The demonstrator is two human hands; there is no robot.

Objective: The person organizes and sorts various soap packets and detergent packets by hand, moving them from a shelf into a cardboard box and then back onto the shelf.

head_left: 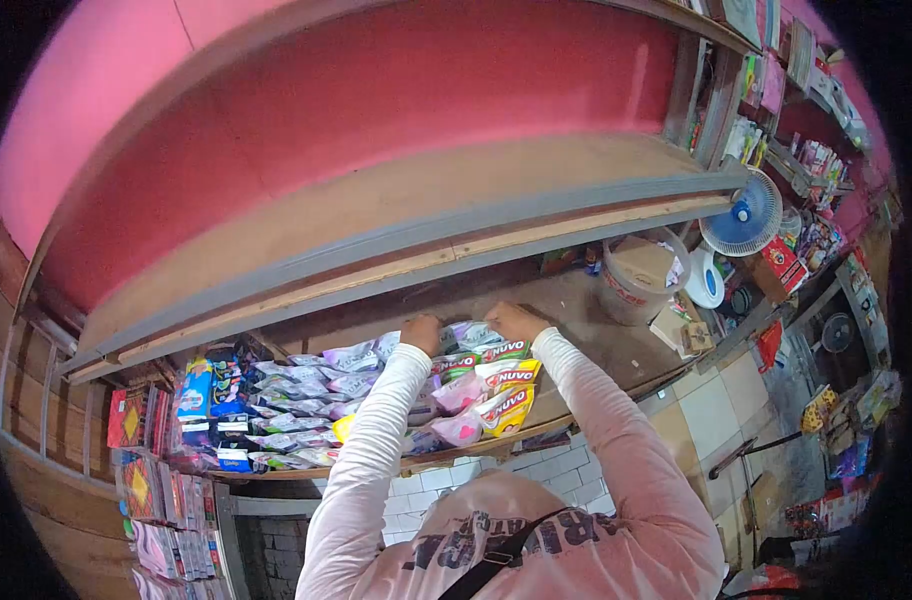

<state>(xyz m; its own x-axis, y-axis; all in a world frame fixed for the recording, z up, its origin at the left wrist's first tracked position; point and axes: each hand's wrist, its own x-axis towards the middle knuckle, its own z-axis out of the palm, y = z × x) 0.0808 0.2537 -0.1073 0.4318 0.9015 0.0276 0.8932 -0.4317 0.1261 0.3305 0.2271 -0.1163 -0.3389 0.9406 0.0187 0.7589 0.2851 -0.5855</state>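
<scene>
Rows of pouches fill the lower shelf, with white and purple pouches [351,357] at the left and middle. At the right end of the rows lie red, green and yellow NUVO pouches [506,375]. My left hand [422,333] rests at the back row, its fingers curled down and mostly hidden. My right hand [517,321] is at the back right end of the same row, beside a silver-purple pouch [470,335], with its fingers bent. Whether either hand grips a pouch does not show.
Above the pouches runs an upper shelf's grey edge [406,242]. To the right stand a clear tub [644,290] with cardboard inside and a blue-white fan [742,212]. Blue packs [195,390] and red boxes [129,418] are at the left.
</scene>
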